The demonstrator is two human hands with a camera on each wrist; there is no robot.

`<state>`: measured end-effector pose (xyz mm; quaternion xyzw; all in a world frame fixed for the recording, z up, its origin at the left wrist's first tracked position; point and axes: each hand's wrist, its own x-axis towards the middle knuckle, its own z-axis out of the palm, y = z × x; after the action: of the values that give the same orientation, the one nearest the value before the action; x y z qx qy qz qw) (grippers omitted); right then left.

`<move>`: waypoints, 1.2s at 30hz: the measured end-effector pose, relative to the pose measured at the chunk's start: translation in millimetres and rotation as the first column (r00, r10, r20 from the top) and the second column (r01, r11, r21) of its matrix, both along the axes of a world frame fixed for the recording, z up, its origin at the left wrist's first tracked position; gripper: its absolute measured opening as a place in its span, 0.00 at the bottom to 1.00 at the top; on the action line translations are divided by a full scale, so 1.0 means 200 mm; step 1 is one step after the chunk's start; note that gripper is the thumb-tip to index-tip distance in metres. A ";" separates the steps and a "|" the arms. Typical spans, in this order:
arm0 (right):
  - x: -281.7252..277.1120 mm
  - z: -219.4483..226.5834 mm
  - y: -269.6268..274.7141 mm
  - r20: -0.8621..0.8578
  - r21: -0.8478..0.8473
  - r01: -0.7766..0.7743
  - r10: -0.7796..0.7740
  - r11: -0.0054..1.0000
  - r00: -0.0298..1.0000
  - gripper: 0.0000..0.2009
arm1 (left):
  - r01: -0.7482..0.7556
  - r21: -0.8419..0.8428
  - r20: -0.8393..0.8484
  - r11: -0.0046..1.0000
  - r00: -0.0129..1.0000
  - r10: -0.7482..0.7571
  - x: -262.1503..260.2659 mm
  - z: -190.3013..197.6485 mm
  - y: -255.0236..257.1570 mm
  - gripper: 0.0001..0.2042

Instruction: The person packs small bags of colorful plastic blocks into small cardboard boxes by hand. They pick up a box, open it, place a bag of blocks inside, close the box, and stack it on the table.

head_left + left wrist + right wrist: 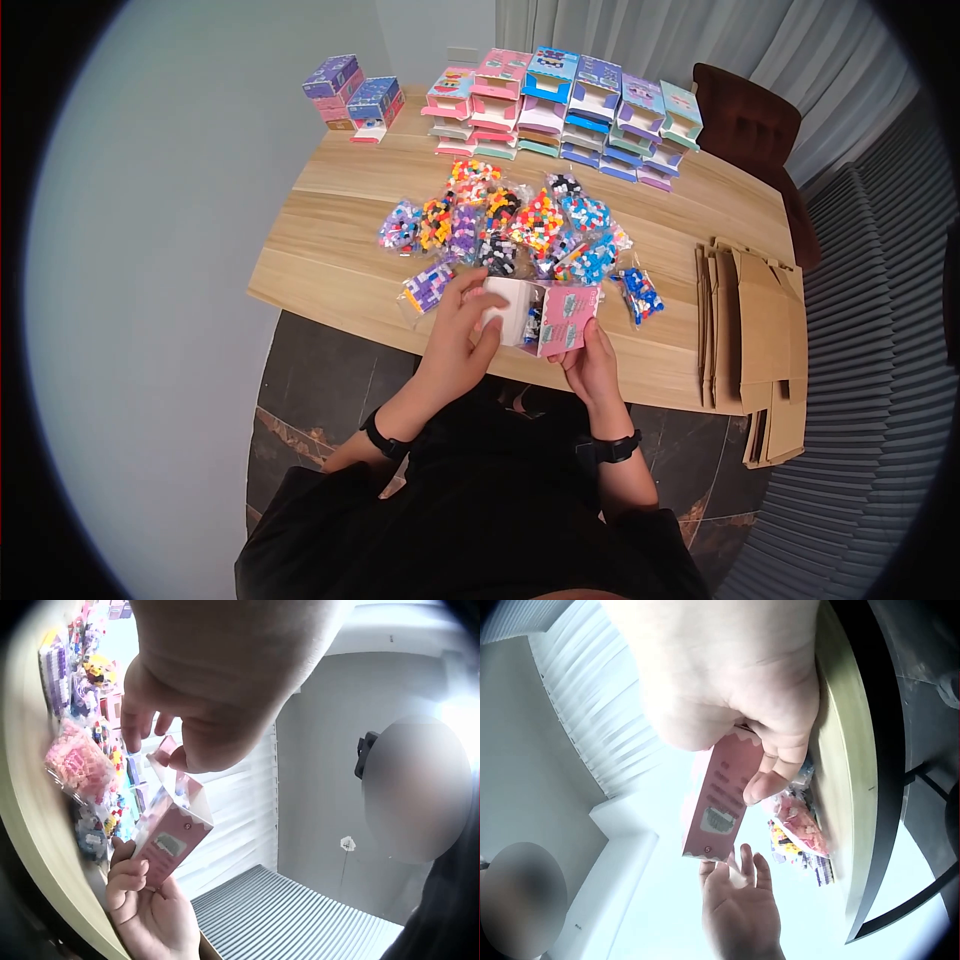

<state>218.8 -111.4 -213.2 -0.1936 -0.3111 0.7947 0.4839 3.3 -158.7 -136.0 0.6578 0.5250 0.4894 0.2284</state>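
Note:
A small pink cardboard box, its end flap turned out, is in my right hand, with the thumb along one side and the fingers under it. Inside its mouth, dark and white pieces show. My left hand is at the box's open end, fingers spread, with the thumb and fingertips right at the white inner flap. In the left wrist view this flap lies between the thumb and the other fingers. Beyond the box, a clear bag of pink bricks rests on the table.
Several clear bags of coloured bricks lie mid-table. Opened boxes stand stacked along the back, with a smaller stack at back left. Flattened brown cardboard lies on the right edge. A brown chair stands behind the table.

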 end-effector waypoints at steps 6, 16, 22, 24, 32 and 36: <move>0.00 -0.02 -0.01 0.041 0.064 -0.007 0.005 0.998 0.999 0.21 | -0.052 -0.039 -0.179 0.998 0.983 0.044 0.03 0.01 -0.01 0.10; 0.00 0.00 -0.03 0.079 0.088 0.029 -0.036 0.996 0.996 0.25 | -0.007 -0.077 0.168 0.997 0.986 0.020 -0.01 -0.04 -0.02 0.04; -0.01 -0.05 -0.03 0.118 0.139 0.040 -0.056 0.989 0.991 0.27 | 0.094 -0.163 0.435 0.982 0.900 -0.014 -0.06 -0.03 -0.02 0.03; 0.00 -0.01 -0.02 0.092 0.116 0.045 -0.056 0.992 0.994 0.26 | 0.042 -0.011 0.166 0.999 0.985 -0.039 -0.05 0.00 -0.02 0.04; 0.01 -0.02 -0.02 0.047 0.087 0.048 -0.052 0.995 0.998 0.27 | 0.014 0.058 0.021 0.998 1.000 -0.015 -0.03 -0.03 -0.01 0.04; 0.00 -0.01 -0.02 0.017 0.061 0.051 -0.052 0.997 0.999 0.28 | 0.016 0.000 -0.017 1.000 1.000 -0.016 -0.01 -0.01 -0.01 0.04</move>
<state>219.3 -114.7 -215.0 -0.1942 -0.3343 0.7705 0.5069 1.8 -161.2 -138.1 0.6658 0.5218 0.4821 0.2279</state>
